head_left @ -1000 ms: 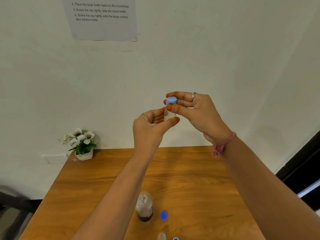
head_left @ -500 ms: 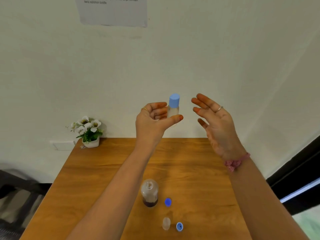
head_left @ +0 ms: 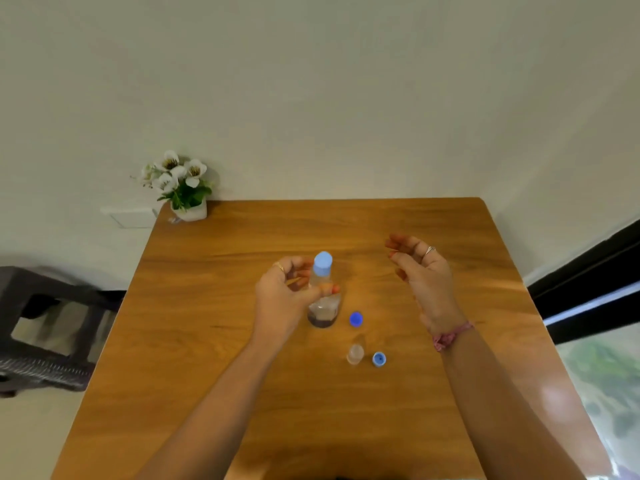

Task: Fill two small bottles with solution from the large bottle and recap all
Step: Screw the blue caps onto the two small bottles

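Gripping the capped small bottle (head_left: 320, 277) w/ your left hand (head_left: 282, 299): thumb and fingers pinch its clear body just under the light-blue cap (head_left: 323, 263), bottle upright, long axis vertical, held above the bench (head_left: 242, 341). Your right hand (head_left: 424, 271) is empty, fingers loosely spread, palm facing left, well apart from everything.

Take the large bottle (head_left: 322, 311) as the landmark: it stands uncapped, dark liquid at the bottom, directly under and just behind your left grip in this view, so you can't tell if the held bottle touches it. Its dark-blue cap (head_left: 356, 319) lies just right of it. The open small bottle (head_left: 355, 354) stands nearer you and to the right of it, w/ its own blue cap (head_left: 379, 359) just beside, open side up.

Judgement: one small bottle looks done and needs setting down; pick a bare spot left of the large bottle so you don't knock it. Right hand is nearer the open bottle and both loose caps, so that side fits the next pickup.
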{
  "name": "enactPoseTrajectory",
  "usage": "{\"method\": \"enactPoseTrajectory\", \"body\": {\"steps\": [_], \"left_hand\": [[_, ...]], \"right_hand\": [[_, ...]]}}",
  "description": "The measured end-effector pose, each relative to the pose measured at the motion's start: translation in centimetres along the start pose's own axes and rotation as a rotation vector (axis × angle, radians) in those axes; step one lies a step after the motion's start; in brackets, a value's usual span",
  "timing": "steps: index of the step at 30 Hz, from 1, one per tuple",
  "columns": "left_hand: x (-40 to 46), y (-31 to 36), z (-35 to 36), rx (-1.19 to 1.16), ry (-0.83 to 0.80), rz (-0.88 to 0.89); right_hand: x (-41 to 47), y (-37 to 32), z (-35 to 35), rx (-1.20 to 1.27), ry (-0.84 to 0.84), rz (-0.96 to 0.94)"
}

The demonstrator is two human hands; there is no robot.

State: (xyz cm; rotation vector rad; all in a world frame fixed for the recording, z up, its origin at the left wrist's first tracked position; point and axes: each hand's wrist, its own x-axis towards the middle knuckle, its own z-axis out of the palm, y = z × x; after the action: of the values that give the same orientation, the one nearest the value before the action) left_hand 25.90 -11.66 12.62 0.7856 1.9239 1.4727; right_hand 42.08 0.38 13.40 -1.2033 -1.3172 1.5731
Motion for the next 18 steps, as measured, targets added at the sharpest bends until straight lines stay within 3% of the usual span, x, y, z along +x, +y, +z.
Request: {"method": "enactPoseTrajectory", "body": {"steps": [10,18], "left_hand": [[-3.7,-10.0,0.0,0.125,-0.093,-0.215],[-4.9,-13.0,1.3,0.196,-0.155,-0.264]], "right_hand": [[-2.5,7.9,-1.4,-0.272,0.005,0.111],[-3.8,13.8,-3.2,-0.646,-0.168,0.191]]}}
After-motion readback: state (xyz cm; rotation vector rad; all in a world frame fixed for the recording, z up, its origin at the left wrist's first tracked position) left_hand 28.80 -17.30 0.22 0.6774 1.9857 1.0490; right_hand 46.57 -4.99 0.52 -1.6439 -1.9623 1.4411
